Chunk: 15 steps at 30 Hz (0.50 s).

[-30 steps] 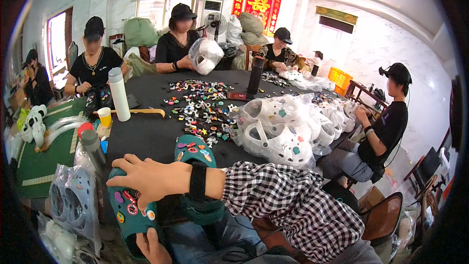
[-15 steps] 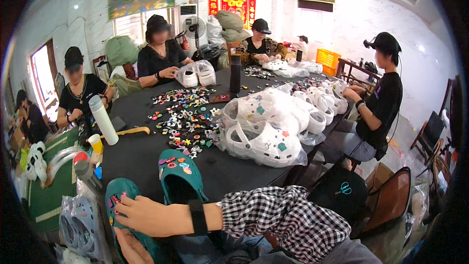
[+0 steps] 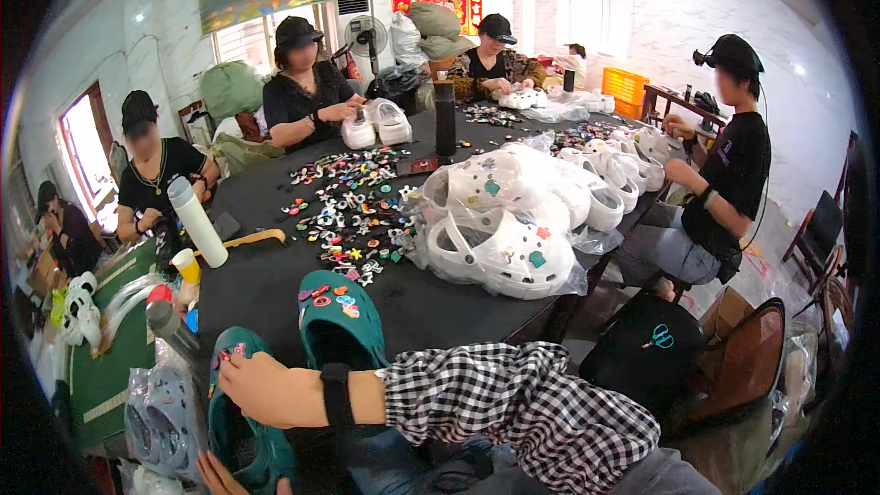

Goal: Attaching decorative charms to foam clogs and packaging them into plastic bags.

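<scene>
A dark green clog sits low at the left by the table's near edge, held around its heel by my left hand, which shows only in part. My right hand reaches across from the right, its fingers bent and closed at the clog's toe on a pink shoe charm; the fingertips partly cover it. To the right stands a second green clog, its toe dotted with several colourful charms. A checked sleeve and a black wristband cover parts of my right arm.
Loose charms spread over the black table. Bagged white clogs pile up to the right. A pale bottle and yellow cup stand left, above bagged grey clogs. Co-workers sit around the table.
My right hand has drawn its fingers together at the clog's toe. My left hand shows lower on the clog's heel. The co-worker at the right has raised a hand.
</scene>
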{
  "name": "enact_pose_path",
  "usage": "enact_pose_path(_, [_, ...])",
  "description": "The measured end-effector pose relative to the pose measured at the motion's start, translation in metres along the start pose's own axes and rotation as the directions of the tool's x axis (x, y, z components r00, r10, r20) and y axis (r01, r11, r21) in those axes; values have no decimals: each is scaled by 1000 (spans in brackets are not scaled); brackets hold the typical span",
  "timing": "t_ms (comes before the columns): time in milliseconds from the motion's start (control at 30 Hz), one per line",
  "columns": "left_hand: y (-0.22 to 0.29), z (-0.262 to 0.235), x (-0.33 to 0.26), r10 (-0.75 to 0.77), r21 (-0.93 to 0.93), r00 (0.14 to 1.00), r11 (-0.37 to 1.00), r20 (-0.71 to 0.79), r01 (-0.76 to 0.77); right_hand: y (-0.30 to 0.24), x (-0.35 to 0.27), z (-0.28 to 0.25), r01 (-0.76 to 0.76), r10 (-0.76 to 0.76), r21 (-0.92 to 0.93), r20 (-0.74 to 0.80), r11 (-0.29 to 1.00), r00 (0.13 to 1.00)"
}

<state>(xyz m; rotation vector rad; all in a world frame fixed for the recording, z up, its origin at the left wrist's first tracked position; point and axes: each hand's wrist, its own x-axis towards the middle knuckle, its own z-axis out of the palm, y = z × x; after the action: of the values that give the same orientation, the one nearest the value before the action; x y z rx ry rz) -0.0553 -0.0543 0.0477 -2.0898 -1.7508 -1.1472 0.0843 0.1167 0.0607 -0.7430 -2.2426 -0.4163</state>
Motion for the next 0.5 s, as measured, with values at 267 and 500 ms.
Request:
enact_pose_path(267, [-29, 40, -34, -294, -323, 956, 904, 5, 279, -4, -2, -61, -30, 48, -56, 354, 998, 934])
enact_pose_path(500, [8, 43, -7, -336, -368, 940, 882, -51, 295, -15, -53, -173, -169, 162, -2, 295, 986, 942])
